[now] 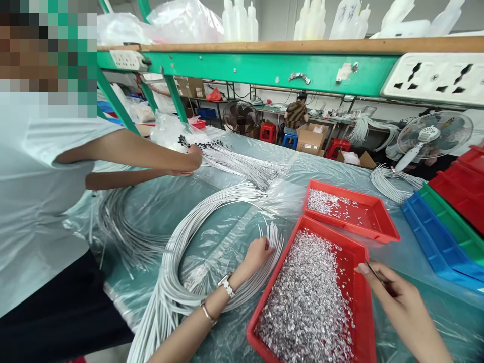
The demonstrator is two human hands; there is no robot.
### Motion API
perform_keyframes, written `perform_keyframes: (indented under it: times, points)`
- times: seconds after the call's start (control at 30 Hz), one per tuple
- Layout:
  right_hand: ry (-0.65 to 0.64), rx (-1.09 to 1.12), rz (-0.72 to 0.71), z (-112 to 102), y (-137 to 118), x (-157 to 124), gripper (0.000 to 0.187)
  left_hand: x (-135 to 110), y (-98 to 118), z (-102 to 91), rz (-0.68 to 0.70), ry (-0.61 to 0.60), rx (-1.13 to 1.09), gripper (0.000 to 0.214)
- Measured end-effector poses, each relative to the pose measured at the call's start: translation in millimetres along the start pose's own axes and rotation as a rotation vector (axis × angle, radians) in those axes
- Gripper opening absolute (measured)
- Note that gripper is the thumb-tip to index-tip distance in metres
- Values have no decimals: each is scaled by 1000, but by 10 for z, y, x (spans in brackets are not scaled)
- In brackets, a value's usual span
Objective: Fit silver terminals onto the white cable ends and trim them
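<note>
Film-covered tabletop (219, 232) is carrying white cables (172, 262) at eight o'clock, large red tray (365, 322) at five, smaller red tray (378, 214) and stacked bins (449, 222) at three.

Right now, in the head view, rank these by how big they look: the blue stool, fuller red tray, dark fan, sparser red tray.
1. Fuller red tray
2. Sparser red tray
3. Dark fan
4. Blue stool
Fan and stool stand farther away, so real sizes are unsure.

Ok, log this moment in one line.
left hand: at white cable ends; right hand: holding thin tool at nearer red tray; tray: silvery pieces inside; co-worker's hands: by black-tipped cables
</note>
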State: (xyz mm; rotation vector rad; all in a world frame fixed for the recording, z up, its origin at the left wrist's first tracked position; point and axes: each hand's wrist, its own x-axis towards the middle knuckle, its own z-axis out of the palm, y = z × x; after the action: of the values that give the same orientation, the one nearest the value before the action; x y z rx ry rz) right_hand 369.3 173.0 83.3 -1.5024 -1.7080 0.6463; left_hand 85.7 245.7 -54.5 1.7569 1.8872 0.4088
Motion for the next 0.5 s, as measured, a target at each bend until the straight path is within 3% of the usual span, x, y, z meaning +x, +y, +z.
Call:
perform_keyframes:
  times: [0.17,0.5]
  points:
    - [-60,6,21,53,52,6,33,44,31,-93,-3,-87,-49,23]
    - [-111,8,-16,119,55,28,37,113,128,-622,113,-310,-295,22]
